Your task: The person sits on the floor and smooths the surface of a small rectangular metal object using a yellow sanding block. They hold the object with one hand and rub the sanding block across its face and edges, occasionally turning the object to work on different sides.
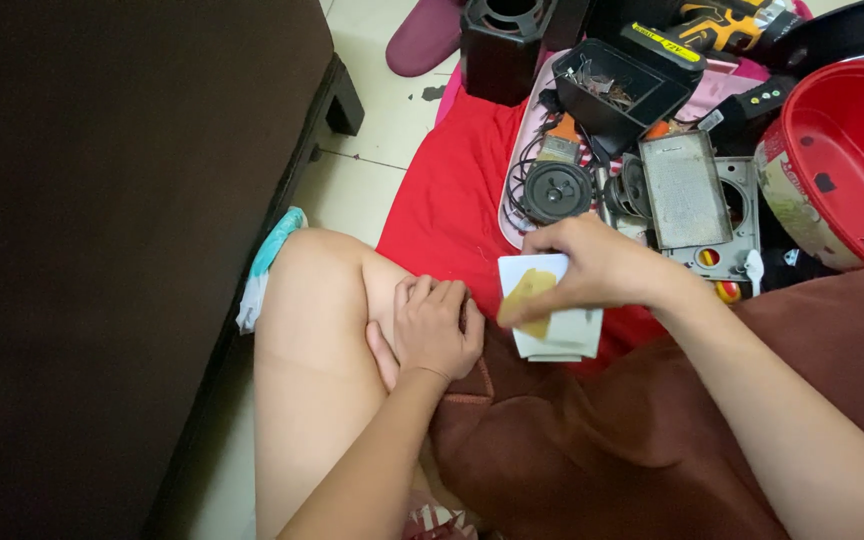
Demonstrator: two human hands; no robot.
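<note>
Right hand [597, 268] is pinching a small white packet [552, 320] from above, fingers closed over its top edge, thumb on the yellowish patch on its front. The packet's upper corner is hidden under the fingers, and I can't make out any print on it. Left hand [434, 328] holds nothing, just lying flat on the bare knee [317, 300], a bit left of the packet. Just beyond the grip sits a round black speaker [557, 190] and a grey metal grille [685, 190]. Right of that, a red bowl [847, 150], cut off by the frame edge.
</note>
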